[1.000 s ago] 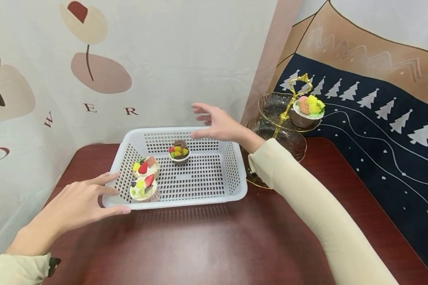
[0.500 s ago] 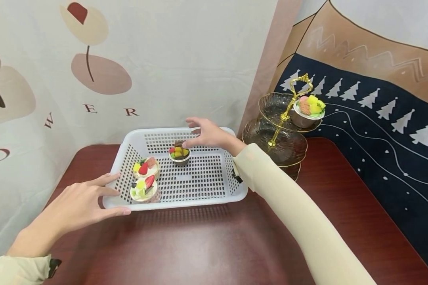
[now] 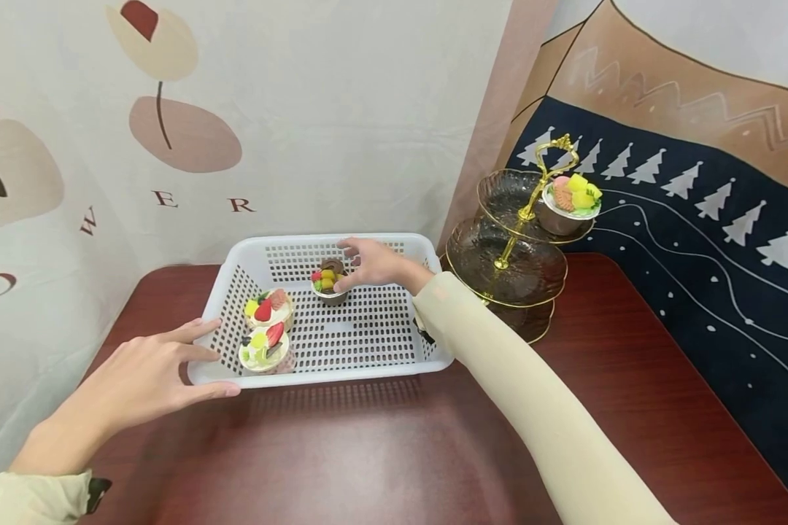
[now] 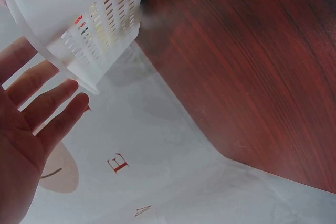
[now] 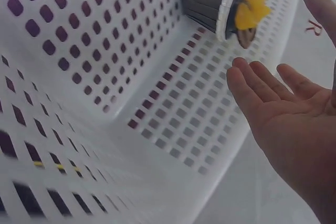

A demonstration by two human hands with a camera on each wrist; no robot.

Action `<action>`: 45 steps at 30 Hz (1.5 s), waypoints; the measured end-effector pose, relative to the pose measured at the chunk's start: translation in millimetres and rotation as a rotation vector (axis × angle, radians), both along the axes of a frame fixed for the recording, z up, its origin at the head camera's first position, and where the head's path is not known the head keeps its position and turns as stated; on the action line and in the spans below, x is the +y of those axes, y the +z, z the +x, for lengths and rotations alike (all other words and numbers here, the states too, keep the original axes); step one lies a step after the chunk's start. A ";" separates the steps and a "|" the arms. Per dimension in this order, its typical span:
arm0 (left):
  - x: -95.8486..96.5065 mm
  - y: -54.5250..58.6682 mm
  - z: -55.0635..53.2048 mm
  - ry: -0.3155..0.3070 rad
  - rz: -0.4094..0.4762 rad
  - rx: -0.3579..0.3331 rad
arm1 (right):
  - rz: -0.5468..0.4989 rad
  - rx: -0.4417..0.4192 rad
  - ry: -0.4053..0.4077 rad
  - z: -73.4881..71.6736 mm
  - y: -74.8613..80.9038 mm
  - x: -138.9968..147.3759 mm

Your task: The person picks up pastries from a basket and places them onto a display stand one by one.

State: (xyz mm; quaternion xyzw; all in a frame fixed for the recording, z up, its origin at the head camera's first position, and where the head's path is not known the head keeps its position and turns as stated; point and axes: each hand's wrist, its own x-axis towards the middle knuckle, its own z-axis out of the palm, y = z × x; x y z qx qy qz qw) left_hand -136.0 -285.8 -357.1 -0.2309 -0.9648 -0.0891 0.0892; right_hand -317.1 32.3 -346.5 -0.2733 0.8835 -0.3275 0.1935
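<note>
A white perforated plastic basket (image 3: pixel 368 372) holds several toy cupcakes. The chocolate cupcake (image 3: pixel 328 281), topped with yellow fruit, stands near the back wall in a dark cup. Over it hovers my right hand (image 3: pixel 374 264), thumb and fingers spread; the right wrist view shows a gap between the fingertips and the cupcake (image 5: pixel 212 3). Two cream cupcakes sit at the left end, one with a strawberry and biscuit (image 3: pixel 268 309), the other with strawberry and green fruit (image 3: pixel 263 348). My left hand (image 3: pixel 141 372) rests on the basket's left rim (image 4: pixel 63 69), fingers extended.
To the right of the basket stands a tiered glass stand (image 3: pixel 499 262) with gold trim and a gold handle. A fruit-topped cupcake (image 3: pixel 570 204) sits on its top tier. Printed cloth (image 3: pixel 341 146) hangs behind the dark red wooden table (image 3: pixel 368 452).
My right hand has moved down and slightly left from above the basket's back rim to the chocolate cupcake. The left hand stays on the rim.
</note>
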 end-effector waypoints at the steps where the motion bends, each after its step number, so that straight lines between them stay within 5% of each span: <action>1: -0.3 0.0 -0.2 0.000 -0.001 -0.001 | 0.013 0.006 0.001 -0.4 -2.1 -1.4; 26: 0.9 1.4 1.1 -0.001 -0.003 0.011 | 0.024 0.031 -0.087 1.6 -30.0 -30.0; 45: 1.2 -1.7 -0.1 0.003 0.003 0.036 | 0.079 0.061 -0.076 3.5 -36.5 -39.6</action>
